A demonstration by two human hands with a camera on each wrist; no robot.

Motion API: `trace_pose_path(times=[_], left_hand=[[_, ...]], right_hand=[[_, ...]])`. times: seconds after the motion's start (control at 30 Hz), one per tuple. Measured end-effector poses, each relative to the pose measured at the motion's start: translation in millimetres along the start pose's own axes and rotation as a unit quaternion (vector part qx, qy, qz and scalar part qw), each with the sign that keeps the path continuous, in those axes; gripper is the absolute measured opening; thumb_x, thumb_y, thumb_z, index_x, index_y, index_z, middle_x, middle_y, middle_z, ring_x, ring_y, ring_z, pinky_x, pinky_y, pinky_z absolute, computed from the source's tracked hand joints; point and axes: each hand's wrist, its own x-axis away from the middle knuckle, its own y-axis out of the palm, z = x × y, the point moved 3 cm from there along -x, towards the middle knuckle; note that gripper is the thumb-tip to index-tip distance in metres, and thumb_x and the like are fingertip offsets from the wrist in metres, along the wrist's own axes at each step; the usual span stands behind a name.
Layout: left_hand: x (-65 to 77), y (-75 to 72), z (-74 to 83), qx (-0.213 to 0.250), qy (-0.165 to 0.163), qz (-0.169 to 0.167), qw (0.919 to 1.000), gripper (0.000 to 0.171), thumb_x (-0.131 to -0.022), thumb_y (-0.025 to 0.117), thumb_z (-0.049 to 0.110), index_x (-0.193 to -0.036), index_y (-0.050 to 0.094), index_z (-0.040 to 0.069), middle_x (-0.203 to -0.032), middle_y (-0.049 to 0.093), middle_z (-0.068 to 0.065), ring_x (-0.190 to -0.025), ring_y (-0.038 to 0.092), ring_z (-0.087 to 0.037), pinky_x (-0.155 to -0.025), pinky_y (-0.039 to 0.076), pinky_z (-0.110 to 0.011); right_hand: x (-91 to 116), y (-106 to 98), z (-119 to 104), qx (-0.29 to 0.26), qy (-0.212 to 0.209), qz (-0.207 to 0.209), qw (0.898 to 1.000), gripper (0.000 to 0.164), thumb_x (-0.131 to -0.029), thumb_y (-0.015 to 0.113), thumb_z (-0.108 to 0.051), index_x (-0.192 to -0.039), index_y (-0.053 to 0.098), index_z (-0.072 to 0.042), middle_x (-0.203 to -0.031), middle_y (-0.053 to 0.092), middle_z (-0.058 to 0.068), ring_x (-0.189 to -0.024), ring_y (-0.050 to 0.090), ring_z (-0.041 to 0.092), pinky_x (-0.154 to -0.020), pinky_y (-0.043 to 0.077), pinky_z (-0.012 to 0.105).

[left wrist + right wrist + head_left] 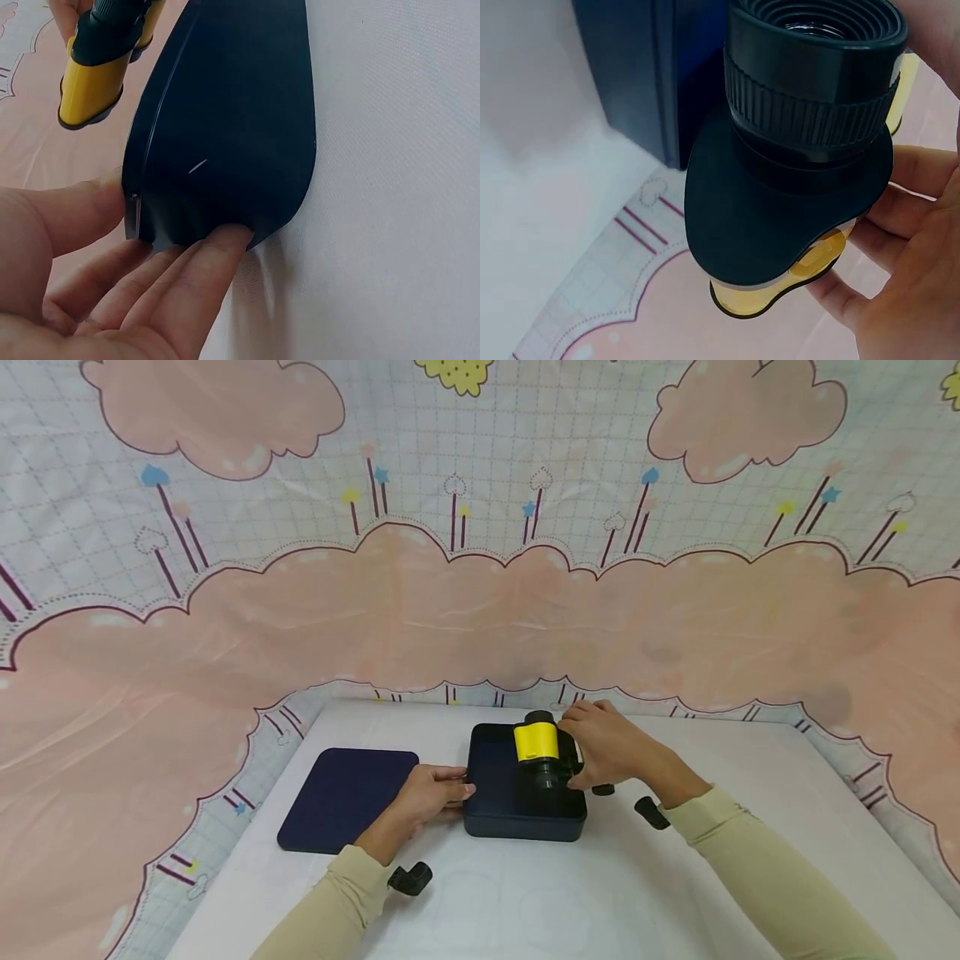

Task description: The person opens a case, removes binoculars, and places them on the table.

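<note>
My right hand [606,743] grips a pair of yellow and black binoculars [537,742] by its right side, over the right part of a dark blue box [517,827]. One barrel shows; the hand hides much of the other. In the right wrist view the black ribbed eyepiece [814,112] faces the camera, fingers behind the body. My left hand [429,795] holds the box's left side. In the left wrist view its thumb [82,214] lies at the rim and its fingers [187,285] press the outer wall.
A dark blue lid [348,797] lies flat on the white table [525,902], left of the box and partly behind the left hand. Black camera parts [411,878] stick out at both wrists. A patterned cloth [480,610] hangs behind the table.
</note>
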Motion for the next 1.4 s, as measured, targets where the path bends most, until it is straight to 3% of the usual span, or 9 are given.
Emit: trace_pose_path(times=[0.23,0.47,0.67,1.4], left_hand=[[-1.6,0.3,-0.5,0.005,-0.006,-0.001,1.0000,0.048,-0.093,0.075,0.004,-0.140,0.063,-0.003,-0.132,0.070,-0.024,-0.114,0.074,-0.035,-0.095,0.061,-0.050],[-2.6,1.1,-0.9,0.003,-0.007,-0.003,1.0000,0.047,-0.094,0.074,0.003,-0.139,0.063,-0.003,-0.138,0.066,-0.025,-0.116,0.073,-0.036,-0.095,0.061,-0.050],[-3.7,2.9,0.3,0.003,-0.009,-0.002,1.0000,0.047,-0.094,0.075,0.003,-0.139,0.064,-0.003,-0.134,0.070,-0.025,-0.114,0.074,-0.034,-0.093,0.062,-0.049],[0.5,0.5,-1.9,-0.002,-0.009,-0.005,0.9999,0.049,-0.095,0.075,0.006,-0.141,0.062,-0.001,-0.134,0.070,-0.023,-0.115,0.074,-0.035,-0.094,0.062,-0.050]], right_hand=[[10,-3,13,-0.007,0.013,0.004,1.000,0.087,-0.068,0.093,-0.048,-0.136,0.065,-0.002,-0.138,0.067,0.013,-0.134,0.055,0.035,-0.115,0.043,0.059],[20,-4,26,-0.023,0.023,0.010,0.999,0.085,-0.067,0.094,-0.044,-0.135,0.065,-0.002,-0.138,0.067,0.015,-0.136,0.055,0.038,-0.117,0.039,0.066],[31,-6,37,-0.022,0.027,0.017,0.999,0.085,-0.066,0.094,-0.043,-0.134,0.066,0.000,-0.138,0.067,0.017,-0.135,0.055,0.040,-0.119,0.034,0.071],[61,-9,74,-0.005,0.051,0.020,0.998,0.083,-0.065,0.095,-0.042,-0.130,0.067,0.002,-0.133,0.069,0.017,-0.133,0.056,0.041,-0.114,0.040,0.067]])
